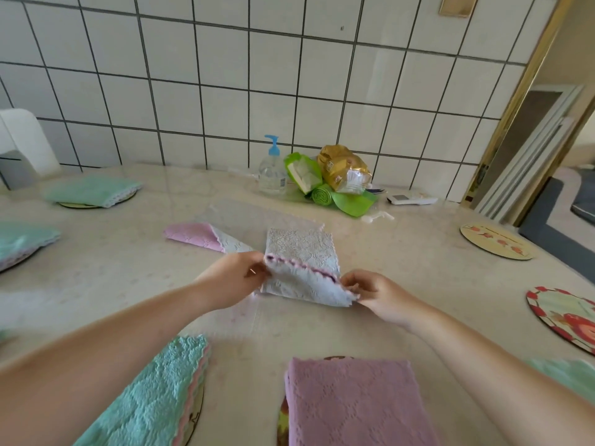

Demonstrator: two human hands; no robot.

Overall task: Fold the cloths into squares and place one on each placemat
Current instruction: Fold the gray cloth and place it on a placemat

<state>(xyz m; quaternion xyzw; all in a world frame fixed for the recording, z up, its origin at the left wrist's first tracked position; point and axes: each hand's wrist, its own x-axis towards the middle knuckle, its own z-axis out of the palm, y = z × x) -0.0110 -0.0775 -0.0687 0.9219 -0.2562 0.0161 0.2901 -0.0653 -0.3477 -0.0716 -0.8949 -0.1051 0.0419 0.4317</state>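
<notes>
1. The left hand (pixel 236 280) pinches the left corner of a pale blue cloth (pixel 302 268) with purple trim, fingers curled on the fabric
2. The right hand (pixel 375 292) pinches the right corner of the same cloth – held folded, just above the table (pixel 112 262) at its middle
3. A pink-and-blue cloth (pixel 199 236) lies unfolded just behind, on the table
4. Folded cloths lie on mats – a pink cloth (pixel 354 403) nearest, a teal cloth (pixel 151 397) to its left, a green cloth (pixel 93 189) far left
5. Two round placemats (pixel 495 241) at right are bare
</notes>
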